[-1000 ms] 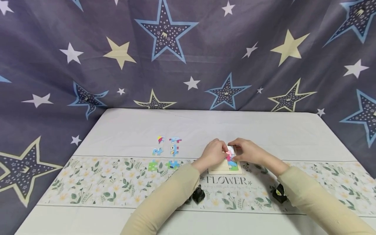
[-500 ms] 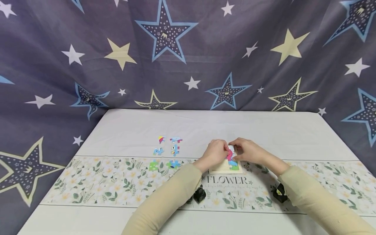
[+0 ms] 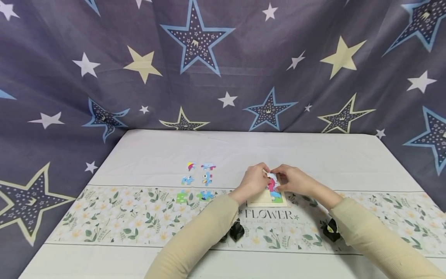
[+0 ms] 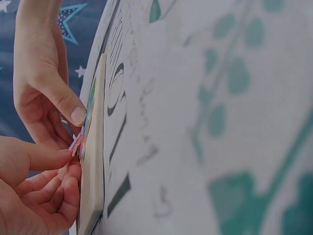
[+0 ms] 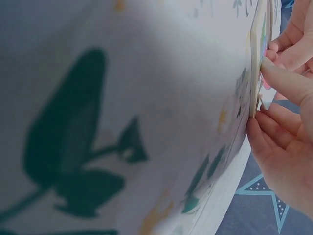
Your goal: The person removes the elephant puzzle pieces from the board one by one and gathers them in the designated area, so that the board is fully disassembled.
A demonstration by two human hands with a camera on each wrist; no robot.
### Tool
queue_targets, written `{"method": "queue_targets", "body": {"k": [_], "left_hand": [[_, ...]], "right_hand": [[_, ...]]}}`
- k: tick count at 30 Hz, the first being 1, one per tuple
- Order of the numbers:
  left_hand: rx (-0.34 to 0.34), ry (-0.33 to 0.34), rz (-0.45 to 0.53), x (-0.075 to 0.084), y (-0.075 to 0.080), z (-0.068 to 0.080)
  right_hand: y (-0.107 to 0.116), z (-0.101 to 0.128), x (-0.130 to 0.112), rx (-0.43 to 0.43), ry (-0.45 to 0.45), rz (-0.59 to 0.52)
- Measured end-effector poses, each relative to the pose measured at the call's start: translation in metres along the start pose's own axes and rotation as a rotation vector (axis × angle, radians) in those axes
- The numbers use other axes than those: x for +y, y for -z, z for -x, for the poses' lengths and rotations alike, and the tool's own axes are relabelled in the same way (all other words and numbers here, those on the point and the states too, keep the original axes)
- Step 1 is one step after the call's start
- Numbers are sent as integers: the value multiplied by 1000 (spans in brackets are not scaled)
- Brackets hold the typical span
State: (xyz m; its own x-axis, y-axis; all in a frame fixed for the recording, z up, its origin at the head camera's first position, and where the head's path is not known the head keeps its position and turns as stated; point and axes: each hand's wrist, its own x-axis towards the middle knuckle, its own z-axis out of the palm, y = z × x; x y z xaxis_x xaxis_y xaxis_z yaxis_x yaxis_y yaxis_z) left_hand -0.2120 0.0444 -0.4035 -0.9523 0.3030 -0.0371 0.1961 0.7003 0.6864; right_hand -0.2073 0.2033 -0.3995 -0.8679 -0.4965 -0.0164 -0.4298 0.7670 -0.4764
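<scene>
A shallow wooden puzzle board lies on the table, with colourful pieces along its right side. My left hand is over its upper left part. In the left wrist view, the left thumb and fingers pinch a pink-and-white puzzle piece at the board's face. My right hand holds the board's right side. In the right wrist view, the right thumb presses on the board's face while the other fingers lie at its edge. A puzzle piece there stands tilted out of the board. The fingers hide part of the fit.
Left of the board, loose puzzle pieces lie in two columns, among them a green piece and a blue-green one. A white tablecloth with a floral band covers the table. Behind hangs a star-patterned curtain.
My left hand dipped over the board's top pieces, then shifted slightly back, so more of the white and pink top shows. My right hand stays at the board's right side.
</scene>
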Motion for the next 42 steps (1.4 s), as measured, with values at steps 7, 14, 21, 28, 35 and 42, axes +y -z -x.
{"method": "queue_targets", "body": {"k": [7,14,21,28,35,42], "left_hand": [[0,-5,25,-2,2,0],[-1,14,95,-4,3,0],[3,22,152,-7,6,0],[12,14,128,-13,14,1],[29,5,110,-23,25,0],[39,0,120,-35,37,-2]], "right_hand": [[-1,-1,0,2,4,3],[-1,-2,1,-4,10,7],[-1,0,1,-8,4,-2],[0,0,1,-13,5,-6],[0,0,0,-31,-4,-19],[0,0,1,-37,-21,-30]]}}
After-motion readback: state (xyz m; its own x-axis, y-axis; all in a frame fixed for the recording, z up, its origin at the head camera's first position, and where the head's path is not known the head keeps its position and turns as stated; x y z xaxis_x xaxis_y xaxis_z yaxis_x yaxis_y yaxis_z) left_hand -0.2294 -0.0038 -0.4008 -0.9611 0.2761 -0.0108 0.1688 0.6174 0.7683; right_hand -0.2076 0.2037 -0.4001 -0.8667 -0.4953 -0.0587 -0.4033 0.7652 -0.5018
